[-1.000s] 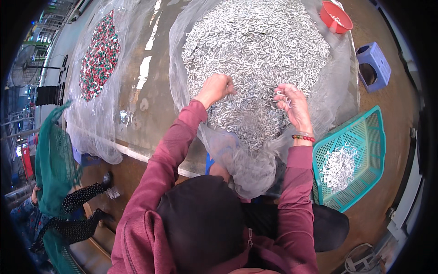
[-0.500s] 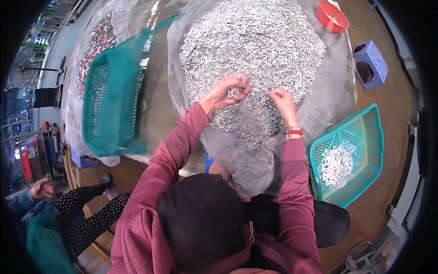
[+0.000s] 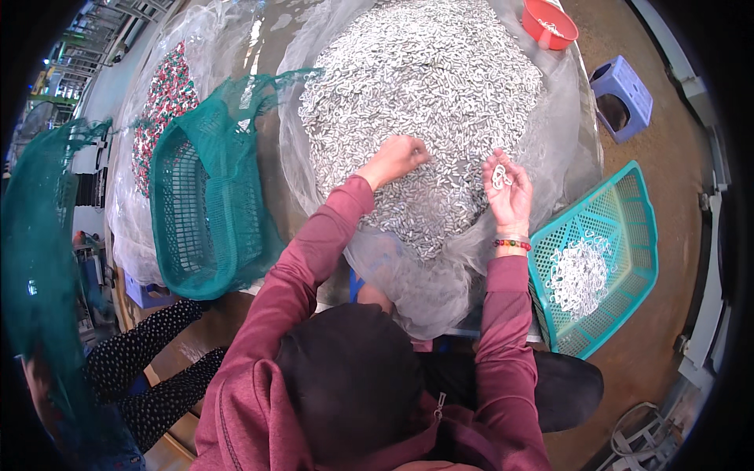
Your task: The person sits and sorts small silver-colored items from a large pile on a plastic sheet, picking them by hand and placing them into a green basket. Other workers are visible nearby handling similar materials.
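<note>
A broad heap of small white and silvery hook-like pieces [image 3: 424, 78] is spread before me on a sheer net sheet. My left hand [image 3: 399, 159] is over the near part of the heap, palm down, fingers bent together in a pinch; whatever they hold, if anything, is hidden. To its right, my right hand [image 3: 510, 188] is turned palm up above the heap's edge. A few white looped hook-like pieces [image 3: 500, 177] rest in its curled fingers. Beside my right forearm stands a green plastic basket [image 3: 646, 251] with a small pile of loose white pieces [image 3: 580, 275] in it.
On the left are a green basket draped with green netting [image 3: 228, 196] and a pile of red, green and white pieces [image 3: 165, 98]. A red bowl [image 3: 550, 23] stands at the far right corner, near a blue stool [image 3: 623, 94]. A co-worker's legs [image 3: 141, 337] show at lower left.
My right hand has turned palm up, showing white pieces. My left hand has turned palm down, its pieces no longer visible. At far left, the co-worker's green netting has risen into view.
</note>
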`<state>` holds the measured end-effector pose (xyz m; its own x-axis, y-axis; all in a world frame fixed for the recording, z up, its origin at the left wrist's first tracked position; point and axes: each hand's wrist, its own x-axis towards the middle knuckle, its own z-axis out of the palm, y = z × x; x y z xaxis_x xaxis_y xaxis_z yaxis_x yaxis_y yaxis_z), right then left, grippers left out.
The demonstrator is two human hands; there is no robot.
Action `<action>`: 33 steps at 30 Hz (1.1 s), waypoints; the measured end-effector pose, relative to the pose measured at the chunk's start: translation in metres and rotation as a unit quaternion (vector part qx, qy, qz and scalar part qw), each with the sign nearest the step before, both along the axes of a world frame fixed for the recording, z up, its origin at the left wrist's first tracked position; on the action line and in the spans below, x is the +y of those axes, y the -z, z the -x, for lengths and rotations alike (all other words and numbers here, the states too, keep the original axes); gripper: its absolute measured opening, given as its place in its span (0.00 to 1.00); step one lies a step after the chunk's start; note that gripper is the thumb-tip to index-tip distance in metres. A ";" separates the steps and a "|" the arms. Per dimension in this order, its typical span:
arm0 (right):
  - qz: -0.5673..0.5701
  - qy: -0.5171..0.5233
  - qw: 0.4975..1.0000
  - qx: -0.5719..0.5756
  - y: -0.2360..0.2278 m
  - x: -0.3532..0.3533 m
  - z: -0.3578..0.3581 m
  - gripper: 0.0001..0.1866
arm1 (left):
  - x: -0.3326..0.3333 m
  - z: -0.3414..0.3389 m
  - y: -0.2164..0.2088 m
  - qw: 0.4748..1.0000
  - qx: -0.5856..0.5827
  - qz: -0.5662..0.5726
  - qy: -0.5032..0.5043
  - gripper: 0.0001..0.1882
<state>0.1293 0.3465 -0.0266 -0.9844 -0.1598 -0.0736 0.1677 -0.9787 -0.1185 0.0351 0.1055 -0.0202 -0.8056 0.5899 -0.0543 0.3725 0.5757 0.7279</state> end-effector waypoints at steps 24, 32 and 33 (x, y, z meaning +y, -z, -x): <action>-0.738 0.291 0.368 -0.485 -0.083 0.178 -0.175 0.26 | 0.044 0.075 0.052 0.990 0.109 0.072 0.043 0.24; -0.842 0.352 0.388 -0.131 -0.077 0.112 -0.071 0.16 | 0.022 -0.010 0.045 0.970 0.065 0.115 0.202 0.16; -0.851 0.325 0.405 -0.077 -0.070 0.084 -0.045 0.16 | 0.015 -0.013 0.039 0.973 0.063 0.109 0.196 0.14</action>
<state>0.1740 0.4304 0.0435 -0.7412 0.5401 0.3987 0.0742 0.6562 -0.7509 0.0478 0.1202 -0.0589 -0.5302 0.8382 -0.1279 0.6727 0.5076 0.5384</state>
